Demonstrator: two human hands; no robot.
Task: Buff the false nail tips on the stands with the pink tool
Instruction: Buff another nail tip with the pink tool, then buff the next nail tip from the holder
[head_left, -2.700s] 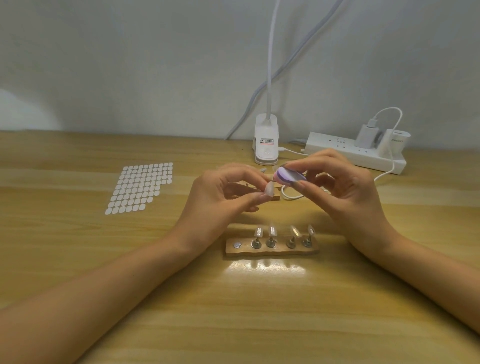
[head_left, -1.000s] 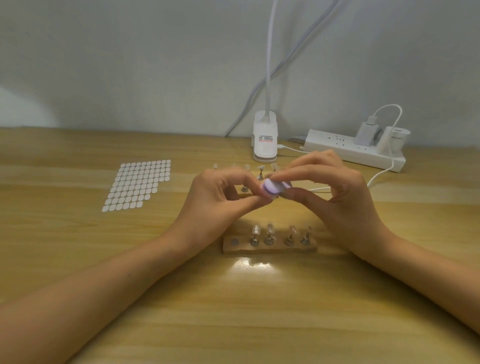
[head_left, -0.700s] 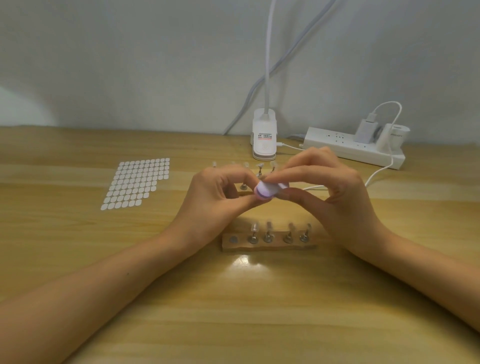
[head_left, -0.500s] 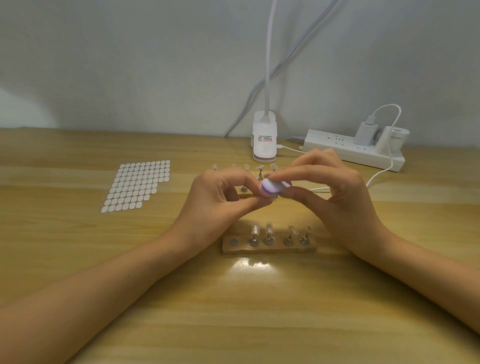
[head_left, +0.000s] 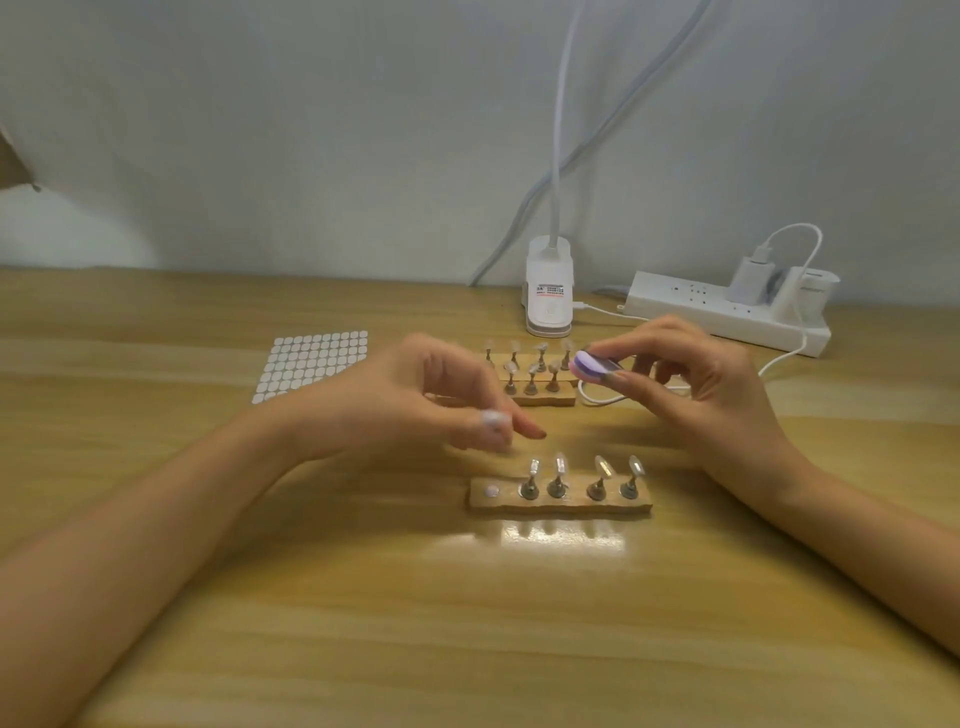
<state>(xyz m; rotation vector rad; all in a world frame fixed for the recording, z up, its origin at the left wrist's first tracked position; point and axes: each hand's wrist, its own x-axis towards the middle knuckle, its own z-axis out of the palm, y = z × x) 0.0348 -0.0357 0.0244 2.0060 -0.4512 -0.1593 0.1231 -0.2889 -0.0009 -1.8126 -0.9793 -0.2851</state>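
Note:
My right hand (head_left: 696, 395) pinches the pink and purple buffing tool (head_left: 592, 366) above the table, to the right of the far stand. My left hand (head_left: 415, 400) is blurred and holds a small nail tip on its holder (head_left: 492, 422) between its fingertips, just above the left end of the near wooden stand (head_left: 561, 503). That stand carries several nail tips on metal holders (head_left: 557, 475) and has one bare magnet spot (head_left: 491, 490) at its left end. Behind the hands lies a far wooden stand (head_left: 540, 399) with several more nail tips.
A sheet of white round stickers (head_left: 311, 364) lies at the left. A white lamp clamp (head_left: 549, 296) stands at the back, with a white power strip (head_left: 727, 312), chargers and a cable (head_left: 597, 397) at the back right. The wall is close behind.
The hands have come apart. My left hand dropped toward the near stand's left end with the nail tip. My right hand drew the pink tool back to the right.

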